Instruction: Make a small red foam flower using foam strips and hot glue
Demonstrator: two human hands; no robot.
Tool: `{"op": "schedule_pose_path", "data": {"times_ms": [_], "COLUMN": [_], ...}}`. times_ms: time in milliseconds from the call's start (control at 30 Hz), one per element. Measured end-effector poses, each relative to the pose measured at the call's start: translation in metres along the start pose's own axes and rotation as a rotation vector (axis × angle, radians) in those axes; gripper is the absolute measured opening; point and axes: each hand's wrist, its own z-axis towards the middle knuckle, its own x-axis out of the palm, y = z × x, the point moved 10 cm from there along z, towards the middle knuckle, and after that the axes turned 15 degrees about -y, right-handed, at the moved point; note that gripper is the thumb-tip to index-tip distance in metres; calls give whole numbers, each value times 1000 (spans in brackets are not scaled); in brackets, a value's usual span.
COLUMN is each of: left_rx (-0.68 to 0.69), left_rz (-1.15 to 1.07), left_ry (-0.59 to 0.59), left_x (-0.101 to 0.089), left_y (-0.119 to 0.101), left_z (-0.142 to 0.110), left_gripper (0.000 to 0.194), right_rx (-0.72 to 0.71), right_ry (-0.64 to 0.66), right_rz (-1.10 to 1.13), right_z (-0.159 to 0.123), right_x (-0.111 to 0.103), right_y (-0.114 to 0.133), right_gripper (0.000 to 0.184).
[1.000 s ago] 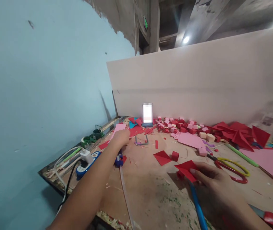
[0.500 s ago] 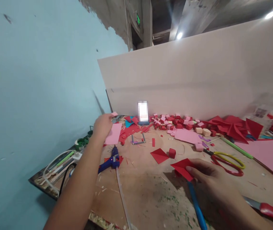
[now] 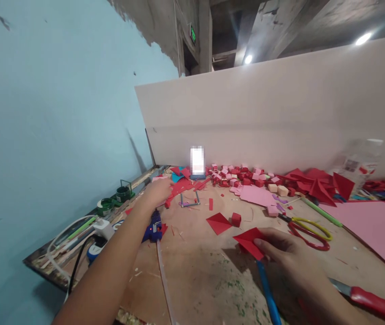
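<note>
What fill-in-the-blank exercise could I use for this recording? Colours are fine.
1. The folded paper in the right hand is ____.
2. The scissors have one red handle loop and one ____ loop.
3. The glue gun near the left forearm is ____.
4. The green stick lies between the scissors and a large sheet coloured ____.

Missing words: red; yellow; blue; pink.

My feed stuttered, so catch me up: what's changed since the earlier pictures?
The left hand swung out left with a small pink piece in its fingers, then came back right, beyond the glue gun; whether it has let go of the piece I can't tell. The view turned right. The right hand still holds the folded red paper.
</note>
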Motion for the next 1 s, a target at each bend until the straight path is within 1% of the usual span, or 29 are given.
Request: {"op": "schedule_pose_path", "data": {"times_ms": [133,200,233,300,400,500,667,767,867,933,1000], "left_rx": [107,136,137,122,102,92,36,-41,-152,-217,-262], "left_rz": [-93,-114,-115,-109,-99,-108,-170,-230,-314,-384,-450], "left_ry": [104,107,96,69,49,53,39,23,5,13,33], "left_x": [33,43,46,50,54,55,51,45,39,36,33], "left_y": [-33,-43,-44,-39,-25,-13,-2,4,13,18,20], "left_z": [21,36,44,58,71,79,89,92,93,93,91], "left_gripper": [33,34,35,37,36,35,34,35,36,37,37], "right_rx": [42,22,8,-11,-22,-19,24,48,48,51,57], "right_ry": [88,74,58,46,66,81,114,107,130,136,113], "right_rz": [29,25,26,27,35,58,126,154,157,160,169], "right_z": [-2,-2,-3,-3,-4,-3,-7,-8,-7,-8,-8], "right_x": [9,9,8,7,10,12,18,18,20,20,18], "right_y": [-5,-2,0,2,1,-5,-12,-13,-12,-12,-13], "right_gripper": [30,28,27,27,26,25,27,25,23,22,23]}}
